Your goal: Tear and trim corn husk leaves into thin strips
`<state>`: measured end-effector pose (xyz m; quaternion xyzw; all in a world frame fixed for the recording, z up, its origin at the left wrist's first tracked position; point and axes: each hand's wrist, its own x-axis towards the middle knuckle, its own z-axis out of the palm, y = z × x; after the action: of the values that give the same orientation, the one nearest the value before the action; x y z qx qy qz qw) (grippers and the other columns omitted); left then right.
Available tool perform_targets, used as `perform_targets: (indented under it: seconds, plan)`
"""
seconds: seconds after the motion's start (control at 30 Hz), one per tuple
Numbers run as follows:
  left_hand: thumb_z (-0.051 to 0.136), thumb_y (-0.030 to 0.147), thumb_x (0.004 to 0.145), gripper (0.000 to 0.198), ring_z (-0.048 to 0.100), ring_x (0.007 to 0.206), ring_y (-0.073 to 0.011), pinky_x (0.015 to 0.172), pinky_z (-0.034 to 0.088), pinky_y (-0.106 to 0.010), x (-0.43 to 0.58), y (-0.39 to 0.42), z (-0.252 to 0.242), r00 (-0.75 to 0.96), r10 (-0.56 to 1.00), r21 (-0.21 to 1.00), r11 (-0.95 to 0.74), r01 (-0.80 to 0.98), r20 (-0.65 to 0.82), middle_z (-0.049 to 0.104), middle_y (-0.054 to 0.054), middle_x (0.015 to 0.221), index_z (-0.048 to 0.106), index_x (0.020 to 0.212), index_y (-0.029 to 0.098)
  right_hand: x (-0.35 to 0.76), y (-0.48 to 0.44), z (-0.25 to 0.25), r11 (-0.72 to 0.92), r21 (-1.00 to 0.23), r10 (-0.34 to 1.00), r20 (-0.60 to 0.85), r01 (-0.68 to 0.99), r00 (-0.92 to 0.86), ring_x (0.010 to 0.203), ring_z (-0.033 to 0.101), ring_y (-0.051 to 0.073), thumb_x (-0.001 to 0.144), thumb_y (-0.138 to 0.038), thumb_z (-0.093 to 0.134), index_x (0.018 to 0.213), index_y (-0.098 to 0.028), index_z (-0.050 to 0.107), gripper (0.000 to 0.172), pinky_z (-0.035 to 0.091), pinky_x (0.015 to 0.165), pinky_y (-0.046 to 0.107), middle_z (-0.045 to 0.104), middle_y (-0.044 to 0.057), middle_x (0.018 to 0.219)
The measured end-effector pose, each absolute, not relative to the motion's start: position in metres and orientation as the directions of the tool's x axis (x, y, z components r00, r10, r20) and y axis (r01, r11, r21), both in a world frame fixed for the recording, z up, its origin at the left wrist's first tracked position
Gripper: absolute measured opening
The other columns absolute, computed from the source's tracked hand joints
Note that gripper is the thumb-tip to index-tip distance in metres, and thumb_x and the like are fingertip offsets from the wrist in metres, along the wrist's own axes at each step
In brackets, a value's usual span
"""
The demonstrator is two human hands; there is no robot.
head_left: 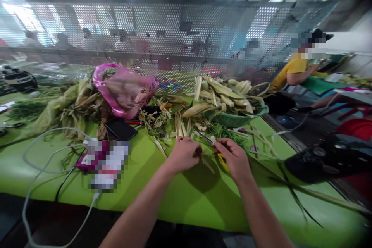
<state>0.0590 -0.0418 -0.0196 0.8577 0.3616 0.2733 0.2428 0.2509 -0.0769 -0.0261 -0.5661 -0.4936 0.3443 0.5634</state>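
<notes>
My left hand (186,153) is closed over the table, its fingers curled. Pale corn husk strips (180,124) rise from behind its knuckles, and the fingers seem to grip them; the exact hold is hidden. Held in my right hand (235,159) are scissors (205,138), blades pointing up and left toward the left hand. A yellow handle loop (223,163) shows under the palm. Close to the right fingertips is a small pale piece, too blurred to name. Beyond both hands lie dried husk scraps and a green bundle of thin leaves (229,135).
A green basket (235,120) heaped with corn husks (229,92) stands back right. Further left are a pink plastic bag (124,89), more husks (78,104), a black phone (121,128) and a cabled phone (112,166). A perforated metal screen (162,27) backs the table. A person in yellow (295,68) sits at right.
</notes>
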Motion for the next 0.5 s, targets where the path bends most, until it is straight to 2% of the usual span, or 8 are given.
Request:
perform_targets:
  seconds: [0.1, 0.2, 0.27, 0.33, 0.43, 0.5]
  plan:
    - [0.061, 0.017, 0.070, 0.018, 0.057, 0.092, -0.0229, 0.087, 0.038, -0.037, 0.056, -0.036, -0.016, 0.414, 0.853, 0.825, -0.464, 0.323, 0.318, 0.067, -0.006, 0.091, 0.063, 0.088, 0.021, 0.253, -0.076, -0.029, 0.117, -0.986, 0.944, 0.148, 0.121, 0.296, 0.062, 0.056, 0.015, 0.070, -0.050, 0.073, 0.084, -0.020, 0.064, 0.034, 0.048, 0.054, 0.026, 0.063, 0.003, 0.074]
    - [0.065, 0.016, 0.068, 0.025, 0.059, 0.091, -0.0196, 0.082, 0.043, -0.031, 0.051, -0.028, -0.016, 0.299, 0.919, 0.947, -0.302, 0.114, 0.257, 0.066, -0.007, 0.096, 0.061, 0.093, 0.018, 0.251, -0.076, -0.028, 0.125, -0.986, 0.947, 0.153, 0.115, 0.283, 0.061, 0.055, 0.015, 0.070, -0.048, 0.074, 0.084, -0.019, 0.065, 0.033, 0.047, 0.056, 0.026, 0.062, 0.002, 0.072]
    - [0.066, 0.014, 0.067, 0.025, 0.060, 0.090, -0.0183, 0.080, 0.044, -0.029, 0.049, -0.025, -0.017, 0.272, 0.937, 0.971, -0.237, 0.033, 0.220, 0.065, -0.007, 0.095, 0.061, 0.091, 0.017, 0.248, -0.075, -0.023, 0.134, -0.981, 0.954, 0.166, 0.139, 0.249, 0.062, 0.056, 0.015, 0.072, -0.047, 0.073, 0.086, -0.019, 0.066, 0.032, 0.047, 0.058, 0.026, 0.063, 0.002, 0.073]
    - [0.067, 0.013, 0.066, 0.025, 0.060, 0.087, -0.0171, 0.077, 0.044, -0.028, 0.048, -0.023, -0.019, 0.263, 0.944, 0.979, -0.205, -0.013, 0.201, 0.065, -0.006, 0.092, 0.061, 0.089, 0.017, 0.244, -0.072, -0.016, 0.161, -0.966, 0.963, 0.199, 0.203, 0.184, 0.068, 0.059, 0.017, 0.075, -0.045, 0.071, 0.091, -0.019, 0.067, 0.031, 0.048, 0.064, 0.029, 0.067, 0.005, 0.081]
    - [0.068, 0.011, 0.064, 0.026, 0.060, 0.081, -0.0151, 0.072, 0.045, -0.026, 0.050, -0.020, -0.024, 0.243, 0.947, 0.977, -0.198, -0.081, 0.212, 0.064, -0.004, 0.087, 0.059, 0.088, 0.017, 0.236, -0.063, 0.000, 0.275, -0.897, 0.952, 0.303, 0.345, 0.029, 0.094, 0.061, 0.025, 0.079, -0.043, 0.067, 0.088, -0.020, 0.068, 0.025, 0.047, 0.082, 0.035, 0.068, 0.009, 0.105]
    - [0.069, 0.010, 0.063, 0.029, 0.060, 0.078, -0.0141, 0.072, 0.046, -0.025, 0.052, -0.019, -0.027, 0.235, 0.944, 0.971, -0.212, -0.110, 0.233, 0.064, -0.003, 0.086, 0.057, 0.088, 0.017, 0.229, -0.055, 0.010, 0.356, -0.830, 0.931, 0.357, 0.430, -0.083, 0.102, 0.059, 0.027, 0.079, -0.041, 0.066, 0.080, -0.020, 0.068, 0.021, 0.044, 0.090, 0.038, 0.068, 0.008, 0.108]
